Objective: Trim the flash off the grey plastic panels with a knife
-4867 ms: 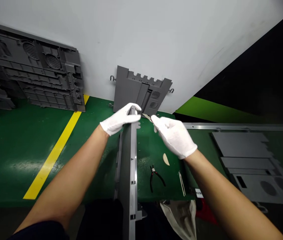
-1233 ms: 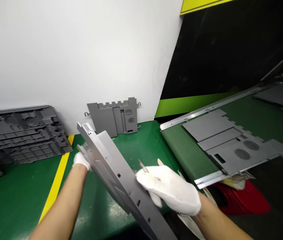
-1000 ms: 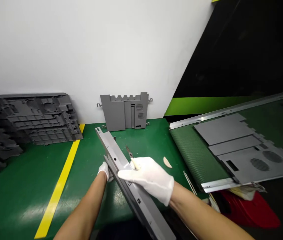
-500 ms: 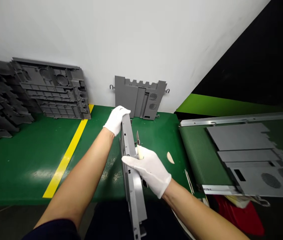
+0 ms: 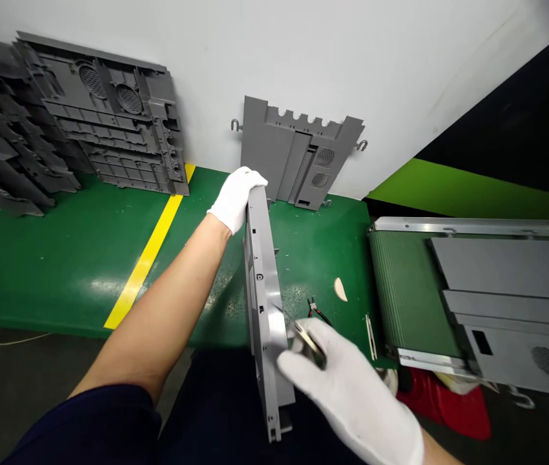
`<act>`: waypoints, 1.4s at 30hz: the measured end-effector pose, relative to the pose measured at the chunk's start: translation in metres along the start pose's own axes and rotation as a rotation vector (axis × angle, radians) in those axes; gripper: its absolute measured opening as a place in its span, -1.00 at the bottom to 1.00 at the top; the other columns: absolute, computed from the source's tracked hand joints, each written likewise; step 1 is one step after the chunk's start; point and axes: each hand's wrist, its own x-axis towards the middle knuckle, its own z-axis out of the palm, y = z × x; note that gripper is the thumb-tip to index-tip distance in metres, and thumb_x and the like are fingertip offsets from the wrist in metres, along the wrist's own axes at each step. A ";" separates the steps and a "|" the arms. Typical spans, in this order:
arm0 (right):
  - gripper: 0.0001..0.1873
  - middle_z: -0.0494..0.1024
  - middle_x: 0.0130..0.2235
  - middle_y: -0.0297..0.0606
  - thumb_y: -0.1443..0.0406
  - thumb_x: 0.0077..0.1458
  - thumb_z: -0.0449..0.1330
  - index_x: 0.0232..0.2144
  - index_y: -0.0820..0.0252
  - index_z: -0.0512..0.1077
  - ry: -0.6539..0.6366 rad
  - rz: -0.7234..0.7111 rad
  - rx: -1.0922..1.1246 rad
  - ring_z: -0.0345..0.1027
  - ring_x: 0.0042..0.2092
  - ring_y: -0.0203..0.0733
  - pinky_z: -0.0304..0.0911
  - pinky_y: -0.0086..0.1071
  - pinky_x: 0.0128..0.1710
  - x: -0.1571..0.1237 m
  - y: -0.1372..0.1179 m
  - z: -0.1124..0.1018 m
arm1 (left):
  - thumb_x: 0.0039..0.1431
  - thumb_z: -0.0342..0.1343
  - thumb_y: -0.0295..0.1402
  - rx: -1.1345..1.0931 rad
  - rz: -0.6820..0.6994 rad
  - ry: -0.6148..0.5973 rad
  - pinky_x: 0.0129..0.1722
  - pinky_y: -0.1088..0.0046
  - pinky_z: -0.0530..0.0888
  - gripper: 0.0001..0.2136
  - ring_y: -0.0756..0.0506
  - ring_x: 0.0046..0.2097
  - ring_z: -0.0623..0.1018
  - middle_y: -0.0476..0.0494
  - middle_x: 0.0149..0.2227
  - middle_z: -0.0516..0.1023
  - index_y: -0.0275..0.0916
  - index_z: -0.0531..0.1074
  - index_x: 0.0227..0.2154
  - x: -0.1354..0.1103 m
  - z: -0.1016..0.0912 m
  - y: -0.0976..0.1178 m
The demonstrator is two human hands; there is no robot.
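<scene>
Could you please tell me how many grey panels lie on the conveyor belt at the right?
1 whole panel shows, lying flat on the green conveyor belt at the right; its far end runs out of frame, so more may lie farther along, out of view.

the grey panel [image 5: 262,271] looks like matt moulded plastic. both gloves, left [image 5: 236,197] and right [image 5: 352,394], are white knit cloth. the green table [image 5: 61,252] shines glossy, perhaps painted.
</scene>
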 end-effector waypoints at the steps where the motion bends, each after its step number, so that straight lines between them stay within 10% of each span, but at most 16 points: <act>1: -0.75 0.62 -0.19 -0.22 0.08 0.29 0.14 -0.16 0.06 0.49 0.082 -0.077 -0.120 0.50 -0.17 -0.06 0.43 -0.28 -0.22 -0.006 0.003 -0.004 | -0.02 0.18 -0.48 0.005 -0.002 0.000 -0.29 0.42 0.36 -0.78 0.00 -0.38 0.31 -0.01 -0.45 0.30 -0.21 0.22 -0.60 0.001 0.000 0.000; 8: -0.57 0.44 -0.54 -0.41 0.03 0.38 0.02 -0.50 0.04 0.30 0.093 -0.313 -0.652 0.28 -0.58 -0.28 0.10 -0.41 -0.61 -0.022 0.004 -0.014 | 0.04 0.18 -0.49 0.038 0.015 0.028 -0.19 0.40 0.37 -0.79 0.00 -0.30 0.38 -0.03 -0.41 0.32 -0.25 0.25 -0.58 -0.001 0.002 -0.003; 16: -0.51 0.24 -0.71 -0.41 0.08 0.40 -0.01 -0.57 0.08 0.27 0.254 -0.564 -1.023 -0.02 -0.72 -0.33 -0.31 -0.28 -0.60 -0.018 -0.008 -0.008 | 0.09 0.18 -0.45 0.030 -0.013 0.030 -0.16 0.38 0.39 -0.80 -0.01 -0.24 0.44 -0.01 -0.40 0.26 -0.26 0.25 -0.54 -0.004 -0.002 -0.004; 37: -0.66 0.41 -0.64 -0.33 0.12 0.38 0.04 -0.41 0.06 0.45 -0.011 -0.595 -1.126 0.22 -0.66 -0.25 -0.26 -0.27 -0.64 -0.028 -0.004 -0.019 | 0.13 0.16 -0.50 0.014 0.010 -0.001 -0.18 0.37 0.40 -0.79 -0.03 -0.25 0.44 -0.06 -0.36 0.31 -0.27 0.24 -0.52 0.000 -0.004 -0.009; 42: -0.52 0.34 -0.67 -0.36 0.09 0.40 0.01 -0.57 0.08 0.33 0.095 -0.586 -1.007 0.13 -0.67 -0.29 -0.17 -0.28 -0.58 -0.026 -0.006 -0.016 | 0.10 0.14 -0.51 0.010 0.053 -0.007 -0.23 0.41 0.37 -0.78 0.00 -0.30 0.39 -0.04 -0.41 0.24 -0.25 0.20 -0.55 -0.002 -0.003 -0.006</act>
